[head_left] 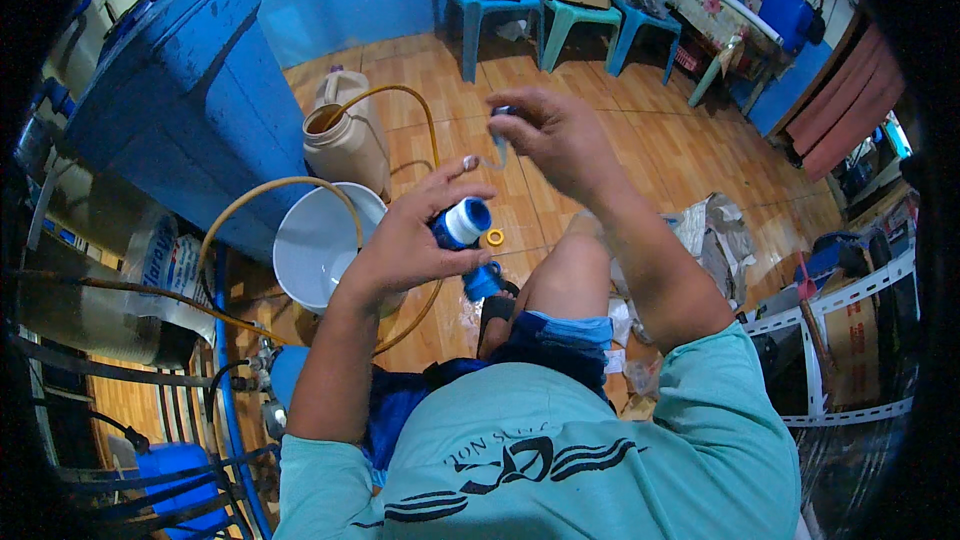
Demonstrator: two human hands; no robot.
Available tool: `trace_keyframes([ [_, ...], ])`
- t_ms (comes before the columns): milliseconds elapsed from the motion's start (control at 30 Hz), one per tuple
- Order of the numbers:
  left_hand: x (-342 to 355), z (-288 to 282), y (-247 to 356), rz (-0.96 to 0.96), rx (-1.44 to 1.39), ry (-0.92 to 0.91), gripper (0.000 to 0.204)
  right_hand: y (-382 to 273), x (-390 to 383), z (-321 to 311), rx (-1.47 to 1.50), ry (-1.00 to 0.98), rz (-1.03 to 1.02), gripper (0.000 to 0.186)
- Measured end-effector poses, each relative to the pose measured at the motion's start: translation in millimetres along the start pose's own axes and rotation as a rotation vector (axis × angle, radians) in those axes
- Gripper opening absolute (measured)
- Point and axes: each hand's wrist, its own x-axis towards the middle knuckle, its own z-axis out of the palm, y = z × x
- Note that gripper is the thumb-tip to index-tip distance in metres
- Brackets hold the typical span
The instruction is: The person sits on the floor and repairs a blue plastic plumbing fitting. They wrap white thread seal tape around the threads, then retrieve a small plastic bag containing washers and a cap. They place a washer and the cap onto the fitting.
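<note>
My left hand (400, 233) is wrapped round a blue pipe fitting (445, 232), its open mouth tilted up and away from me. White tape (464, 219) circles the fitting's threaded end. A bit of white shows at a left fingertip. Raised to the right of it, my right hand (545, 132) pinches a small dark blue tape spool (504, 111), mostly hidden by the fingers. A thin whitish strip (499, 148) hangs below that hand. Under the left hand shows another blue plastic part (483, 281); whether it joins the fitting I cannot tell.
A yellow ring (495, 237) lies on the tiled floor. To the left stand a white bucket (300, 250), a beige jug (350, 145) with a yellowish hose (435, 130), and a big blue tank (190, 100). Plastic chairs (580, 25) line the back; crumpled packaging (712, 240) lies right.
</note>
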Motion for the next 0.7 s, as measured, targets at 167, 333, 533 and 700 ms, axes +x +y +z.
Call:
trace_keyframes([
  [167,16.1,-2.4,4.4,-0.015,-0.017,0.13,0.067,-19.1,-4.6,9.5,0.004,-0.106,-0.103,0.03],
  [333,13.5,-7.3,1.3,0.051,-0.035,0.054,0.062,-18.2,-13.3,2.8,0.164,-0.146,-0.027,0.029],
  [533,13.9,-0.1,1.6,-0.056,-0.232,0.08,0.056,-0.8,-15.8,19.4,0.196,-0.045,-0.067,0.032],
  [700,5.7,-12.8,-2.1,-0.155,-0.508,0.035,0.064,8.0,-19.0,19.4,0.425,0.06,0.077,0.036],
])
